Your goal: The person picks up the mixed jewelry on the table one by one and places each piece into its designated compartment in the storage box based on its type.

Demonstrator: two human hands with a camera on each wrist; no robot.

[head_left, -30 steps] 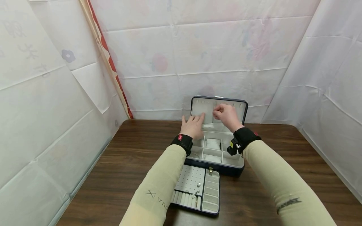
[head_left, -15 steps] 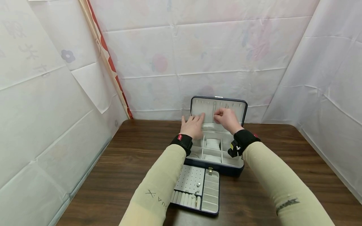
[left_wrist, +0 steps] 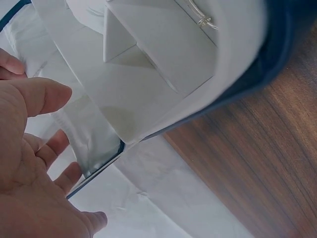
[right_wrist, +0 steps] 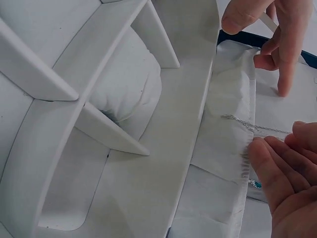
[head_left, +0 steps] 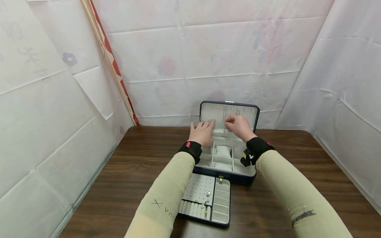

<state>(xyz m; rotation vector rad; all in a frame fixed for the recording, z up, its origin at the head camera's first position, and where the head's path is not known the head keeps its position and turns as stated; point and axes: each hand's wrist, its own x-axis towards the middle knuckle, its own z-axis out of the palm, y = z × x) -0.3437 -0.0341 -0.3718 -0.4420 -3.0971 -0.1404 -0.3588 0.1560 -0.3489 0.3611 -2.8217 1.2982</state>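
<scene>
From the head camera, both hands are working at the raised lid of the open jewelry box [head_left: 228,149], which is standing on the desk [head_left: 125,172] just in front of them. The left hand [head_left: 203,132] is lying flat with straight fingers against the lid's lining, seemingly steadying it. The right hand [head_left: 239,126], fingers bent, is reaching at the lid's elastic pocket [head_left: 218,131]. A removed tray [head_left: 206,200] is sitting nearer the body, under the left forearm, leaving desk room open on both sides.

From the left wrist, the left hand [left_wrist: 29,163] is showing relaxed, spread fingers holding nothing, the box's dark rim just beyond them.

From the right wrist, a thin chain [right_wrist: 250,127] is running across the pocket edge [right_wrist: 233,144] between the fingers; the right hand [right_wrist: 285,163] is touching it, but whether it is pinching it I cannot tell.
</scene>
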